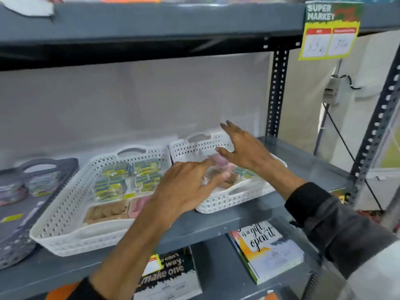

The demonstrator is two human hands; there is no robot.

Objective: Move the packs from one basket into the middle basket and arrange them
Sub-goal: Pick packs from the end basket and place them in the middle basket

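Note:
Three baskets stand in a row on a grey shelf. The middle white basket (65,215) holds several clear packs with yellow-blue labels (127,178), a brown pack (106,211) and a pink pack (138,205). The right white basket (194,146) holds pink packs (217,160), brown ones and a yellow-blue pack (244,172). My left hand (186,187) reaches into the right basket over its near-left corner, fingers spread, touching the packs. My right hand (242,148) hovers open above the same basket, holding nothing.
A dark grey basket (17,245) with more packs stands at the left. The upper shelf hangs low overhead with a yellow price sign (331,31). Notebooks (266,250) lie on the shelf below. A perforated upright post (277,89) stands right of the baskets.

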